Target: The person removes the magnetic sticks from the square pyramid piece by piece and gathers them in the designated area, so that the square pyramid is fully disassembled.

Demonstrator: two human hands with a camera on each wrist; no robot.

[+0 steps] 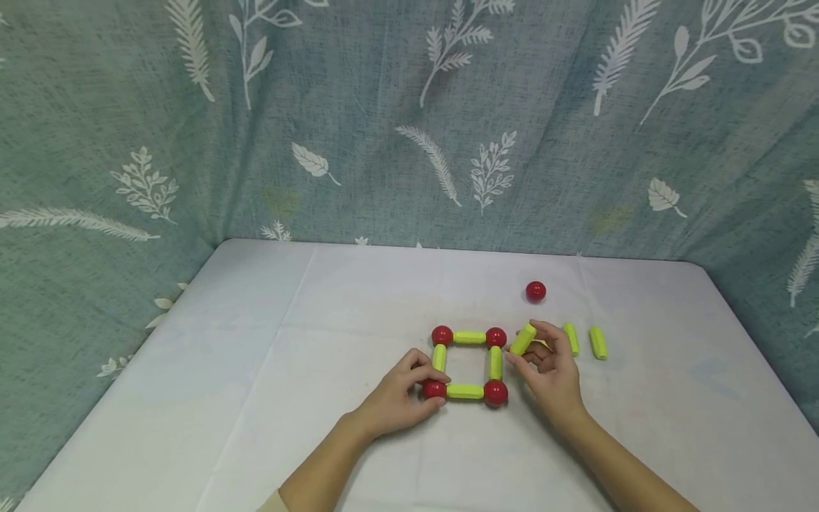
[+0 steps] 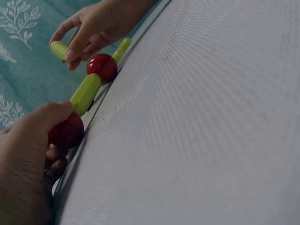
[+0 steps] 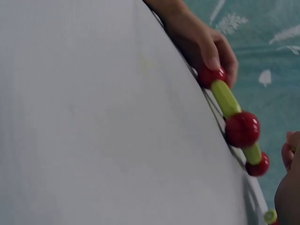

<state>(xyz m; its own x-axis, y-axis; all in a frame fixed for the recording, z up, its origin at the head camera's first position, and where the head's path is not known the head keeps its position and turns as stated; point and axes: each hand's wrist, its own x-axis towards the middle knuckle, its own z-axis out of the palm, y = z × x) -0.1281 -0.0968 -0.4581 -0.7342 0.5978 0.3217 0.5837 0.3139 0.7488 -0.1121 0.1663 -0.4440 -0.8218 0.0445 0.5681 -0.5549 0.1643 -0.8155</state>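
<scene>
Gripped between right-hand [image 1: 552, 370] fingertips, the green rod [image 1: 522, 339] needed aiming squarely at the far-right red ball [image 1: 495, 337] while the left hand [image 1: 399, 398] pinched the near-left ball [image 1: 434, 389], steadying the square

Head view: high, facing forward and down over white table [image 1: 256, 398], mid-distance. Both wrist views: low, tilted, skimming tabletop at close range. All three share red-ball-and-green-rod square [image 1: 468, 363].

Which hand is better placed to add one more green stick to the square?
Likely the right hand: it already pinches a green stick beside the square's far-right red ball. The left hand grips the near-left red ball, steadying the square.
</scene>
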